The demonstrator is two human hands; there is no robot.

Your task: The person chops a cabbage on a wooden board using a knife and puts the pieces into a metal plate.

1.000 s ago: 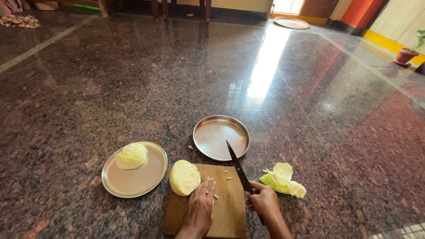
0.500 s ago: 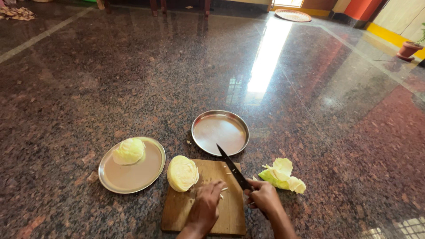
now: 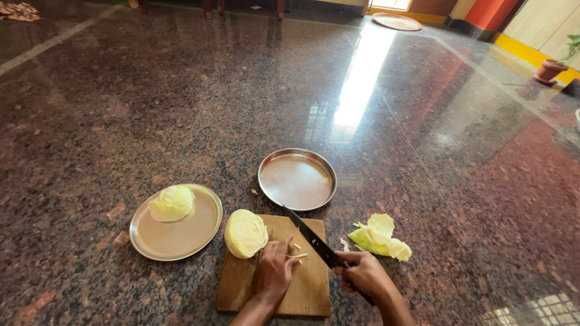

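the wooden cutting board (image 3: 302,290) lies under both hands, with a steel plate (image 3: 181,238) left of the grip bearing one cabbage half (image 3: 172,203) and an empty steel plate (image 3: 297,179) beyond the blade tip. the other cabbage half (image 3: 245,233) stands on the board touching the left hand (image 3: 273,271) — fingers curled over small shreds (image 3: 296,255), gripping nothing. the right hand (image 3: 363,275) is closed around the handle of a black knife (image 3: 311,239), blade angled toward the left fingers — loose leaves (image 3: 380,237) just right of it.

I see open granite floor (image 3: 181,90) far ahead and right. Board's (image 3: 275,296) left edge blocked by cabbage half (image 3: 245,233); far edge crowded by empty steel plate (image 3: 296,179); loose leaves (image 3: 379,236) just right of it; second plate (image 3: 175,229) sits left.
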